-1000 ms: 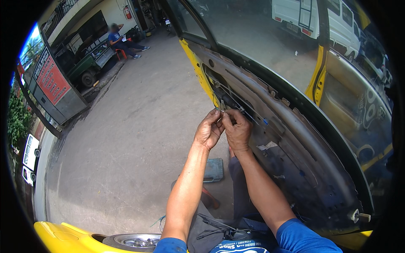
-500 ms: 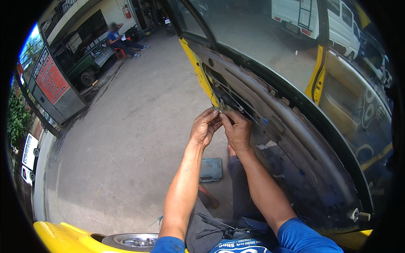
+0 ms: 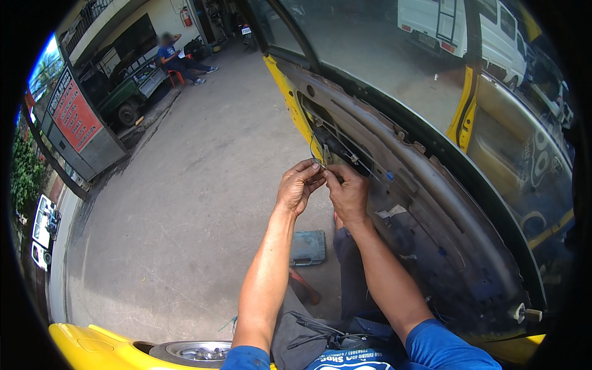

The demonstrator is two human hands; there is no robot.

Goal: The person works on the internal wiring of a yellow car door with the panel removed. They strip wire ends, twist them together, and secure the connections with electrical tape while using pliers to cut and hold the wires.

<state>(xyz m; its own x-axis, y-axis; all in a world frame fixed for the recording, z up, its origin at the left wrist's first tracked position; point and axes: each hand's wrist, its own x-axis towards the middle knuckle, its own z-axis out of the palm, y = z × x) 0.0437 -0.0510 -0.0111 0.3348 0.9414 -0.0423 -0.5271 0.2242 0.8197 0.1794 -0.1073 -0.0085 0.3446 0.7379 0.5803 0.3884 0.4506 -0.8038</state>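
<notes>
Both hands meet in front of the opening in a stripped car door (image 3: 425, 179). My left hand (image 3: 298, 190) pinches a thin dark wire (image 3: 312, 145) between thumb and forefinger. The wire curves down from the door's opening to my fingertips. Almost touching it, my right hand (image 3: 349, 192) is closed, thumb against forefinger, at a short pale end by the left fingertips. That end is too small to make out fully. Inside the door, thin rods and a blue clip (image 3: 390, 176) show beside my right hand.
A teal tool case (image 3: 308, 248) lies on the concrete below my forearms. The door's yellow edge (image 3: 290, 98) rises ahead of my hands. At lower left is a yellow car body (image 3: 92, 342) with a wheel. Far off, a person (image 3: 179, 61) sits on a red stool.
My hands stay pinched together at nearly the same place. The door sits very slightly further right in the picture. A dark shape now shows beside the white vehicle at far left.
</notes>
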